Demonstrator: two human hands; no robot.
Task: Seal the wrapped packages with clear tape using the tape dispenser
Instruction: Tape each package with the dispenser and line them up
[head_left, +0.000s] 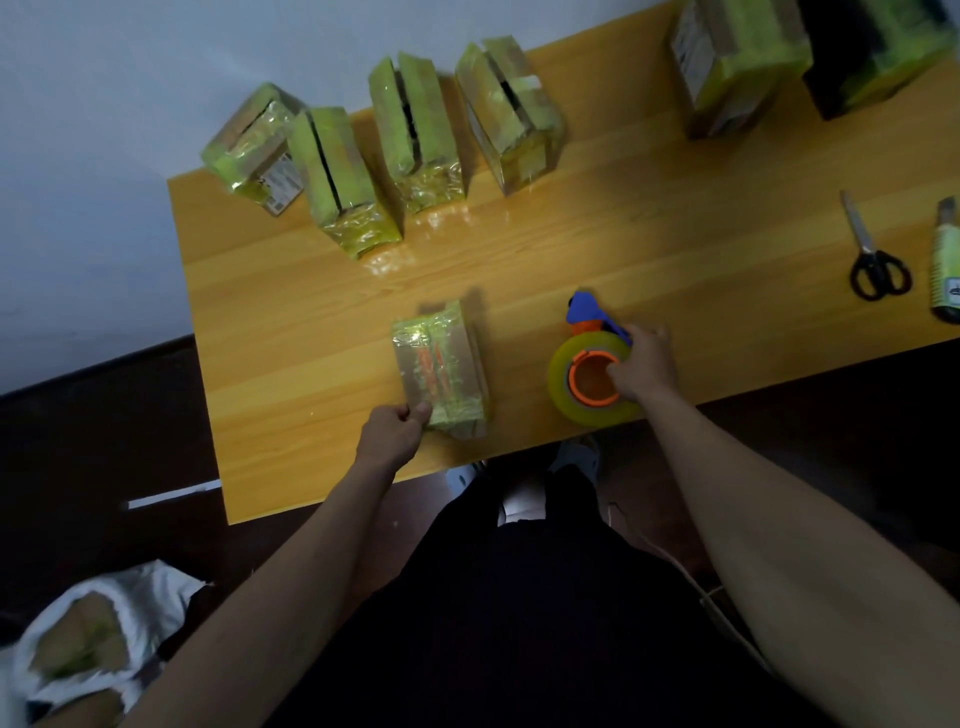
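Gripping package (440, 371): left hand (393, 431) | right hand (644, 366) holds tape dispenser (592, 358) | scissors (872, 254) well apart

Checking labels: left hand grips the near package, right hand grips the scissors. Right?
Not quite. In the head view the right hand grips the tape dispenser, not the scissors, which lie untouched further right. The left hand does grip the near package.

The right hand (644, 366) covers the tape dispenser's (595, 358) handle. Far beyond it, the top edge crops two large packages (737, 67), and the right edge cuts a green utility knife (946, 260). By the left forearm, a white bag's (98, 634) contents are unclear.
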